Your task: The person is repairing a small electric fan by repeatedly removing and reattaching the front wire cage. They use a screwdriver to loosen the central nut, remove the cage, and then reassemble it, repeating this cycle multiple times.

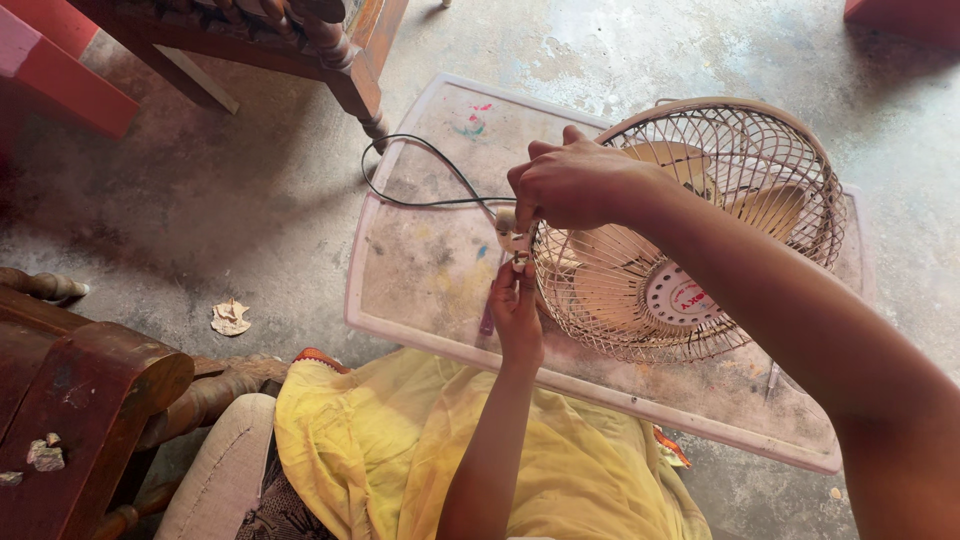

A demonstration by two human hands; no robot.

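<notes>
Stained concrete floor, dark carved wooden furniture, daylight

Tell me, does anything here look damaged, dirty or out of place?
Yes. The fan lies face-up on a stained, scuffed plastic board on the floor instead of standing. Both hands work at its cage rim: the right hand above, the left hand below. A crumpled scrap lies on the concrete.

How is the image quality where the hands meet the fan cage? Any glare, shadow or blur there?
Head view: daylight is bright and even, washing out the concrete floor at the top; no hard shadow falls on the left hand or right hand; the fan cage wires read sharp, with slight wide-angle bending at the tray edges; the small clip between the fingers is too small to resolve.
</notes>
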